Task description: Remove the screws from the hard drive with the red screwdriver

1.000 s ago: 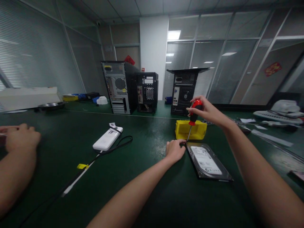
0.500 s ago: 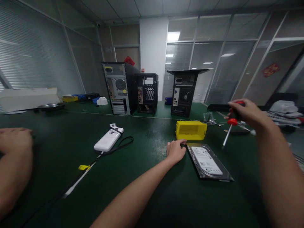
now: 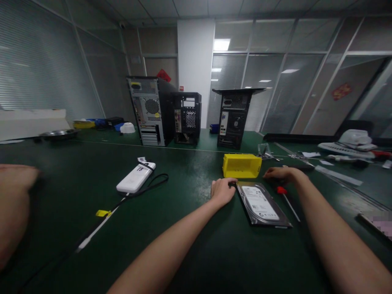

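Observation:
A hard drive [image 3: 260,203] with a white label lies flat on the green table, in front of a yellow plastic box [image 3: 241,166]. My left hand [image 3: 223,192] rests at the drive's upper left corner, fingers curled, with a fingertip on its edge. Right of the box, low over the table, is my right hand [image 3: 280,174], its fingers bent round the handle of a screwdriver [image 3: 290,205]. Most of that handle is hidden under the hand. The red collar and metal shaft show, slanting down to the right beside the drive.
A white power bank [image 3: 136,178] with a black strap and cable lies left of centre. Computer cases [image 3: 150,110] stand along the back. Another person's arm [image 3: 15,204] reaches in at the left edge. Metal strips [image 3: 338,174] and a white keyboard [image 3: 346,149] lie at the right.
My right hand has come down and left with the screwdriver, from raised at the right to beside the box and drive. My left hand keeps its place at the drive's corner.

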A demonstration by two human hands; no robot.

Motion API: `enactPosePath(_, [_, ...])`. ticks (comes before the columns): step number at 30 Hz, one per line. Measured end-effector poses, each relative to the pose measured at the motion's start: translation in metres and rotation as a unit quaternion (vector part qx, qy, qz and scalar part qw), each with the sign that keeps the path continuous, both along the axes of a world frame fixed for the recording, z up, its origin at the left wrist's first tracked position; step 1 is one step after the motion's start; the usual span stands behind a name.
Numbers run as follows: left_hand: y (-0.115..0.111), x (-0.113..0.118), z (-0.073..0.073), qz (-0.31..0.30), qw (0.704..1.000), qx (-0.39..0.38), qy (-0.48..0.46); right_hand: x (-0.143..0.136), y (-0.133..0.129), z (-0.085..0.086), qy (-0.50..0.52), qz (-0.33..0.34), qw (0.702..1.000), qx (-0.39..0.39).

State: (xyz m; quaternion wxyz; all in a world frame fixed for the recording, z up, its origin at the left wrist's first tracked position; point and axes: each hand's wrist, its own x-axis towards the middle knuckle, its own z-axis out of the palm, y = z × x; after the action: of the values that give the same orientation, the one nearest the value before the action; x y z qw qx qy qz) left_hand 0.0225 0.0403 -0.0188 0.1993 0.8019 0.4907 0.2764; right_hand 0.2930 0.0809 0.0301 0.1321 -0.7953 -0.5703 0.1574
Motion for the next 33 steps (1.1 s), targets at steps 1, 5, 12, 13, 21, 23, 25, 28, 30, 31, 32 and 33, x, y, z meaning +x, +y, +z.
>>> enactPosePath(1, [0.0, 0.0, 0.0, 0.001, 1.0, -0.001, -0.001, -0.003, 0.001, 0.0, 0.016, -0.003, 0.999, -0.033])
enactPosePath(5, [0.001, 0.0, -0.001, -0.006, 1.0, 0.005, 0.008, -0.014, 0.003, 0.0, 0.048, -0.039, 0.99, -0.128])
enactPosePath(12, [0.0, 0.0, -0.001, -0.011, 0.999, 0.013, 0.028, -0.009, -0.004, 0.0, 0.071, -0.006, 0.991, -0.114])
enactPosePath(13, [0.0, 0.0, -0.001, -0.013, 0.999, 0.014, 0.032, -0.005, -0.006, 0.003, 0.07, -0.012, 0.991, -0.112])
enactPosePath(21, [0.0, 0.001, -0.001, -0.017, 0.999, 0.018, 0.045, -0.012, -0.032, 0.036, -0.027, 0.109, 0.994, 0.013])
enactPosePath(23, [0.001, 0.001, -0.001, -0.016, 0.999, 0.018, 0.043, -0.028, -0.039, 0.041, -0.058, 0.119, 0.99, 0.04])
enactPosePath(25, [0.001, 0.001, -0.001, -0.017, 0.999, 0.015, 0.039, -0.042, -0.044, 0.044, -0.085, 0.113, 0.987, 0.07])
enactPosePath(28, [0.001, 0.0, 0.0, -0.017, 0.999, 0.007, 0.032, -0.052, -0.048, 0.042, -0.095, 0.117, 0.981, 0.125])
enactPosePath(30, [0.001, 0.0, 0.0, -0.014, 1.0, 0.001, 0.026, -0.054, -0.051, 0.038, -0.09, 0.134, 0.973, 0.167])
enactPosePath(31, [0.002, 0.0, 0.001, -0.012, 1.0, -0.003, 0.024, -0.055, -0.052, 0.035, -0.087, 0.14, 0.969, 0.184])
enactPosePath(32, [0.002, 0.0, 0.001, -0.01, 1.0, -0.007, 0.022, -0.057, -0.054, 0.033, -0.085, 0.141, 0.967, 0.194])
enactPosePath(33, [0.002, 0.0, 0.001, -0.007, 1.0, -0.011, 0.021, -0.059, -0.056, 0.031, -0.085, 0.136, 0.967, 0.199])
